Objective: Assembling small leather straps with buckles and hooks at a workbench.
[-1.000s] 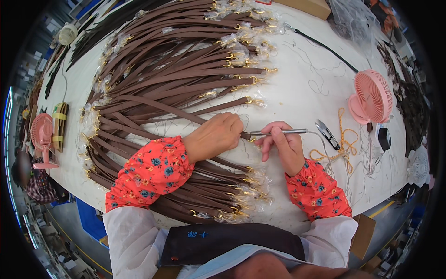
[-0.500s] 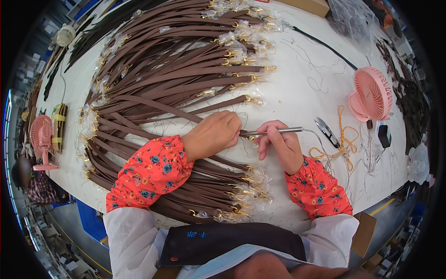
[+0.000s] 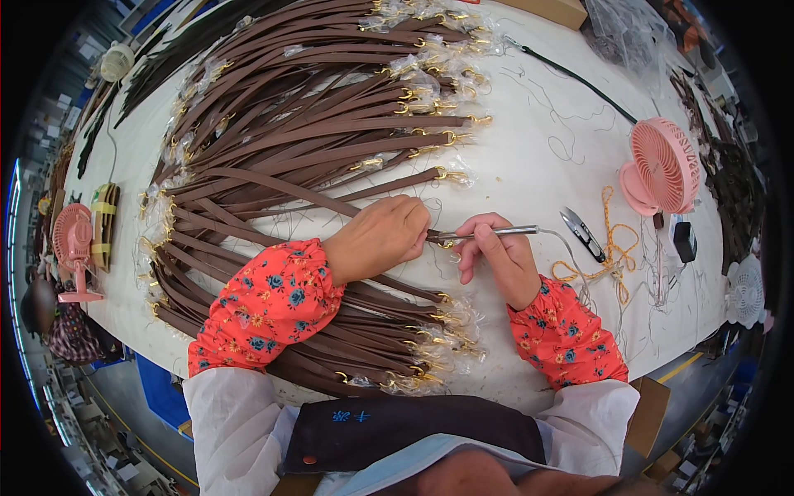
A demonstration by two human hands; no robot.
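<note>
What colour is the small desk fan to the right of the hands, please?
The desk fan is pink, seen clearly in the head view.

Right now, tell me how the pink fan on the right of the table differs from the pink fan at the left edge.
The pink round fan on the right lies tipped back on the white table, grille facing up and toward the camera; the pink fan at the left edge stands upright on its base. The right one sits beside small snips and orange cord; the left one beside a banded bundle. Both are small pink desk fans.
</note>
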